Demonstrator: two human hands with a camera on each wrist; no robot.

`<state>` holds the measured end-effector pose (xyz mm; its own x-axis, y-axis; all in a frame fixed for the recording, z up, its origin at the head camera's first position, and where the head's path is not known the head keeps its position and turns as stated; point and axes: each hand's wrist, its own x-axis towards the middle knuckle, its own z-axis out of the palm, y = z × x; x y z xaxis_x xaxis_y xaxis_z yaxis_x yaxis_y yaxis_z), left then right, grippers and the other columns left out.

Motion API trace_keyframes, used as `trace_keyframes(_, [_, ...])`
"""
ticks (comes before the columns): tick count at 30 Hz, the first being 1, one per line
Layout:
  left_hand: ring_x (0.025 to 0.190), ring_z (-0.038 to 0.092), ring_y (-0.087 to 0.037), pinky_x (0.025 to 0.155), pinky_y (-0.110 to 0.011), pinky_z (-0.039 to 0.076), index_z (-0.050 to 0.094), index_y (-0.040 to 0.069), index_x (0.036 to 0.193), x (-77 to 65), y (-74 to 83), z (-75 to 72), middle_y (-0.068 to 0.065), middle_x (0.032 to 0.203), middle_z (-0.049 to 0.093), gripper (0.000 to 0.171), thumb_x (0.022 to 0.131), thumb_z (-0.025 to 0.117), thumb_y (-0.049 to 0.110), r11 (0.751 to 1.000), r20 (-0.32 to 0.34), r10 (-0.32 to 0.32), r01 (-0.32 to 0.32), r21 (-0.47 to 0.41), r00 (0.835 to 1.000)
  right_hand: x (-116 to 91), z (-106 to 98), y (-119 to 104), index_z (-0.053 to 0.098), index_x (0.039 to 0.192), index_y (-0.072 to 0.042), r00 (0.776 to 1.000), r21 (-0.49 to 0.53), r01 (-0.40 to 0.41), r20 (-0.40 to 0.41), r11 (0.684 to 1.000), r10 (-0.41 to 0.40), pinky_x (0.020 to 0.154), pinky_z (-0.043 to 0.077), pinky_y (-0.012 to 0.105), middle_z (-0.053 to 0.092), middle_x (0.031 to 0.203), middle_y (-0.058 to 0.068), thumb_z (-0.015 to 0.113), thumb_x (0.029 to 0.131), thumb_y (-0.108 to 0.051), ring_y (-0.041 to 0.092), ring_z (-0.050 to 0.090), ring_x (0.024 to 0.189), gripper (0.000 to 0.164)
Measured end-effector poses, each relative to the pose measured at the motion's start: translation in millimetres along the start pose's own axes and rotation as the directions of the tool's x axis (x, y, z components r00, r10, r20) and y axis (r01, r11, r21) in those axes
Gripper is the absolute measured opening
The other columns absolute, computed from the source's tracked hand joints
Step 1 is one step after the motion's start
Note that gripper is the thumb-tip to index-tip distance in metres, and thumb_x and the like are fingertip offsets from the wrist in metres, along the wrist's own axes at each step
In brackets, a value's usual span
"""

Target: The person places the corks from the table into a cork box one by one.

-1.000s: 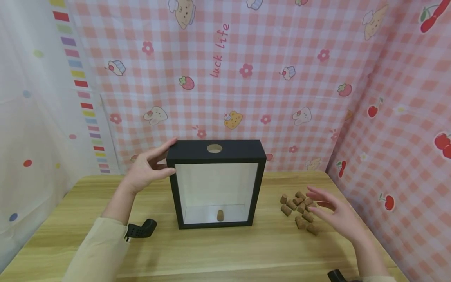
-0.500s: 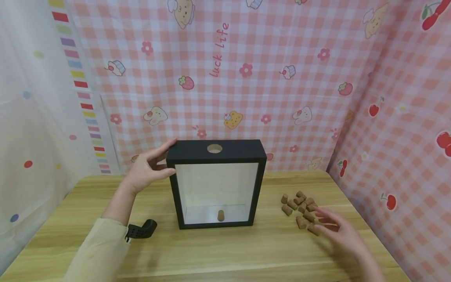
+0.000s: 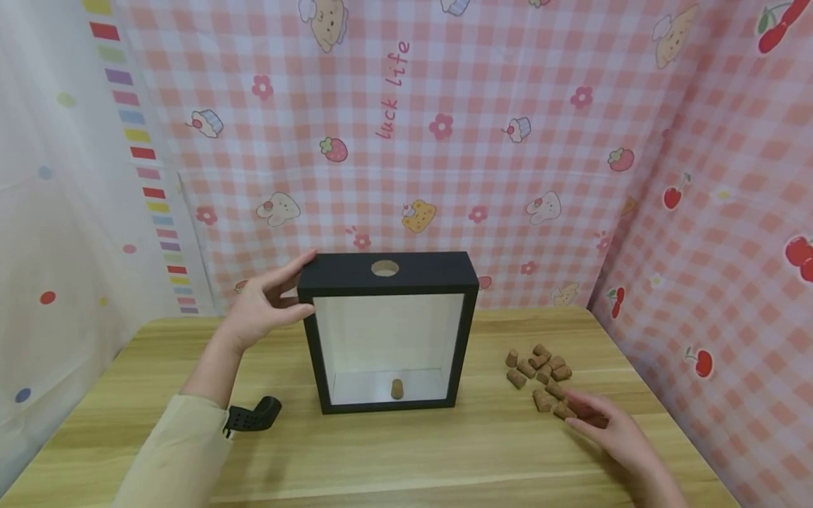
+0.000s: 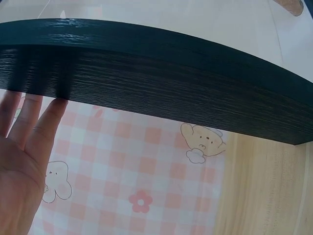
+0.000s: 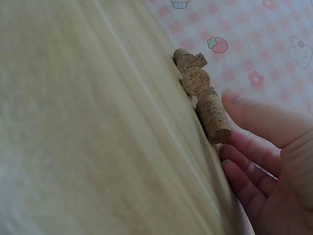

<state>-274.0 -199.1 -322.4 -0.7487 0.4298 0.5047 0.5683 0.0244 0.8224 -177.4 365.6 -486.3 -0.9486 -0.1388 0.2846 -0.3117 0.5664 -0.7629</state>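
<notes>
A black-framed box (image 3: pixel 389 281) with a white interior and a round hole in its top stands upright on the table. My left hand (image 3: pixel 263 307) holds its upper left corner, thumb at the front frame and fingers reaching to the back edge; the left wrist view shows those fingertips (image 4: pixel 57 104) against the side panel. One cork (image 3: pixel 396 389) stands inside on the floor of the box. At the right lies a pile of corks (image 3: pixel 540 361). My right hand (image 3: pixel 612 427) is at the pile's near edge, thumb and fingers spread about the nearest cork (image 5: pixel 213 119); firm contact is unclear.
The wooden table (image 3: pixel 406 451) runs up to a pink checked curtain (image 3: pixel 444 169) at the back, which continues along the right side. A black curved piece (image 3: pixel 255 415) sits at my left sleeve.
My right hand has come down and nearer, from above the right side of the pile to its near corks. The left hand and the box have stayed put.
</notes>
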Motion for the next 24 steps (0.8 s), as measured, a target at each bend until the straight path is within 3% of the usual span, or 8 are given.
trace_keyframes(11, [0.134,0.046,-0.010,0.093,-0.026,0.049,0.037,0.008,0.153,0.1,-0.3,-0.3,-0.007,0.157,0.035,0.075,0.088,0.067,-0.010,1.000,0.000,0.010,-0.010,0.000,1.000,0.5,3.9,3.5,0.068,0.125,0.000,0.999,-0.055,-0.024,-0.025,0.998,0.023,0.073,0.051,0.024,0.065,0.114,0.013,0.076,0.088,-0.011,0.003,0.058,0.091,0.039])
trace_keyframes(24, [0.134,0.046,-0.010,0.094,-0.026,0.048,0.038,0.011,0.154,0.0,-0.9,-0.3,-0.007,0.157,0.036,0.075,0.088,0.067,-0.010,1.000,-0.002,0.008,-0.008,0.001,1.000,1.9,7.1,9.4,0.070,0.117,0.003,0.996,-0.091,0.057,-0.062,0.994,-0.063,0.066,0.048,0.022,0.066,0.098,0.006,0.075,0.085,0.000,0.004,0.057,0.080,0.033])
